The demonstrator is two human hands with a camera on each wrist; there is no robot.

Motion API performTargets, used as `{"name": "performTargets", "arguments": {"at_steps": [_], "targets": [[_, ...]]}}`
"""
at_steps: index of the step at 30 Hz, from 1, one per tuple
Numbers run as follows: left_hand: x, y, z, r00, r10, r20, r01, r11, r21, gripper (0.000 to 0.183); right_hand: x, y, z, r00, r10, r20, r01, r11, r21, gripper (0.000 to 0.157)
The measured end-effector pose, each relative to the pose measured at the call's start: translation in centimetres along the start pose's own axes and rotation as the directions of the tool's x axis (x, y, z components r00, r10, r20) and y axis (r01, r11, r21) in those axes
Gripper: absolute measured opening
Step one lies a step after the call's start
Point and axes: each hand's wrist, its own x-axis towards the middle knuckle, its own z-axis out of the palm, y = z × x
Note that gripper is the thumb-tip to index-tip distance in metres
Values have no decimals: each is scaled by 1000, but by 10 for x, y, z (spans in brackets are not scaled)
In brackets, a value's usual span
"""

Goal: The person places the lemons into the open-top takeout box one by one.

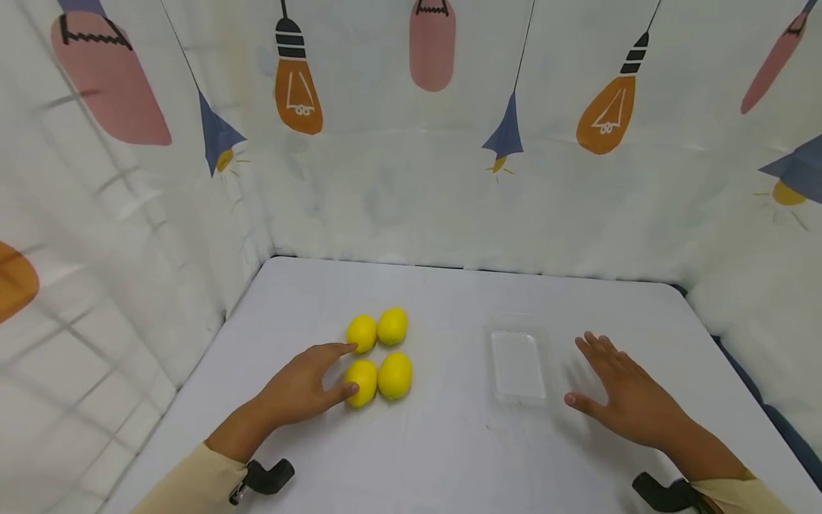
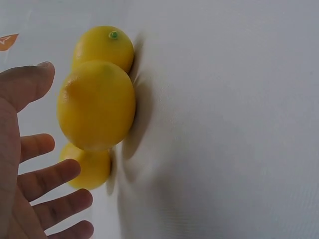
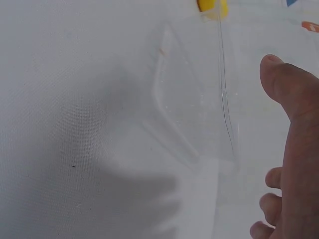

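Note:
Several yellow lemons stand close together left of the table's middle. My left hand is beside them, thumb and fingers spread. Its thumb overlaps the front left lemon in the head view, and its fingertips reach the back left lemon. In the left wrist view a gap shows between the thumb and the nearest lemon. The front right lemon and back right lemon lie beyond. A clear plastic container sits right of the middle. My right hand hovers right of it, fingers extended, holding nothing.
The white table ends at a back edge against a patterned fabric wall. More fabric closes in on the left and right. Dark cuff-side mounts sit at both wrists.

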Motion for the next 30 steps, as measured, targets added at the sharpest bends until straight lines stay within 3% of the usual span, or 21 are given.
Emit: {"name": "performTargets", "arguments": {"at_steps": [17,30], "targets": [[2,-4,12,999,-9,47,10,1000,-27,76,10,-6,11,999,20,47,-19,1000,-17,101],[1,-1,14,998,49,48,-47,998,-31,77,13,-12,15,999,-10,31,12,999,-48,97]]}}
